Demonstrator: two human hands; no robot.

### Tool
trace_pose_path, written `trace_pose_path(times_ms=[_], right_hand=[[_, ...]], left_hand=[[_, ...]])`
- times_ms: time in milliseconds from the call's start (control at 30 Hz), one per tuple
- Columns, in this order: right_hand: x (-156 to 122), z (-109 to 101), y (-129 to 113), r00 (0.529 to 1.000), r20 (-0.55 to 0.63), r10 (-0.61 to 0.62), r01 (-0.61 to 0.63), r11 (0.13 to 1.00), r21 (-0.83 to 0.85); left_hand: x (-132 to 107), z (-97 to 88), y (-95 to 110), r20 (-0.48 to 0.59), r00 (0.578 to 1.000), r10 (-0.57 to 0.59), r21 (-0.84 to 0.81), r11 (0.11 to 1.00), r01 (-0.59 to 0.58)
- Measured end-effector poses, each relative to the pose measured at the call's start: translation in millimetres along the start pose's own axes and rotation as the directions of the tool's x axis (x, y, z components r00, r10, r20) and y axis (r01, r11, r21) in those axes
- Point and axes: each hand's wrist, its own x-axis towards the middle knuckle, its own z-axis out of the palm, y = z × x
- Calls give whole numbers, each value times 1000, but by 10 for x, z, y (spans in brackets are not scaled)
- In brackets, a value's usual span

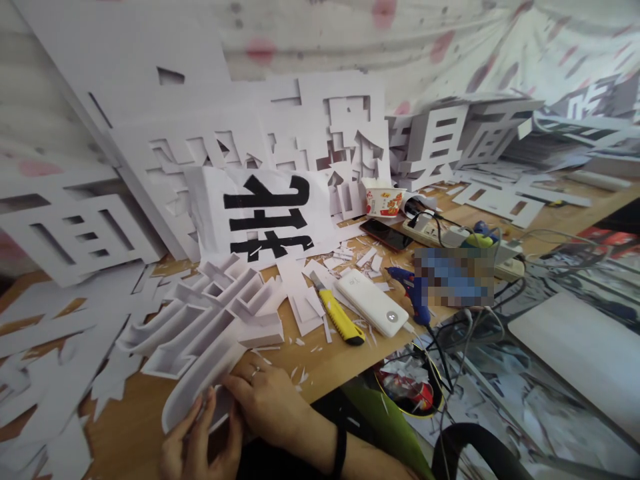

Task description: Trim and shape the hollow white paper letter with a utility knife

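A white hollow character (pixel 220 313) with thin upright walls, apparently foam board, lies at the table's front edge. My left hand (pixel 203 440) grips the curved wall at its near end, fingers over the outside. Beside it, my right hand (pixel 275 400), with a ring and a black wristband, has its fingers closed on the same end of the wall. The fingertips of both hands nearly meet there, and what lies between them is partly hidden. Behind the character, a paper sheet with a printed black character (pixel 270 217) leans against cut boards.
A yellow utility knife (pixel 340 317), white power bank (pixel 373 303) and blue glue gun (pixel 413 293) lie to the right. Further back are a phone (pixel 385 235), paper cup (pixel 383 200) and power strip (pixel 425 230). Scraps (pixel 45 360) cover the left; a bin (pixel 410 387) stands below.
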Motion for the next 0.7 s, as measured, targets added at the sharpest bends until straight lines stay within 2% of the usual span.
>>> trace_pose_path(times_ms=[67, 233, 467, 533, 600, 667, 700], right_hand=[[-1, -46, -19, 1000, -7, 16, -16, 1000, 3], [-17, -96, -33, 999, 28, -20, 21, 999, -44], [-17, 71, 22, 1000, -5, -4, 4, 1000, -18], [-13, 54, 3, 1000, -19, -2, 2, 1000, -7], [-42, -76, -38, 996, -87, -8, 11, 999, 31], [-131, -333, -78, 971, -238, -19, 38, 997, 74], [-203, -501, -86, 941, -337, -19, 49, 995, 81]], left_hand=[[1, -20, -27, -2, 1000, 27, 26, 999, -27], [24, -106, -88, 102, 990, 94, 15, 995, -96], [87, -73, -25, 42, 992, 123, 17, 992, -124], [90, -63, -8, 33, 988, 149, 34, 988, -150], [106, -71, 2, 33, 980, 195, 50, 979, -197], [150, -92, 4, 57, 958, 282, 66, 956, -285], [184, -103, -1, 73, 941, 330, 76, 939, -335]])
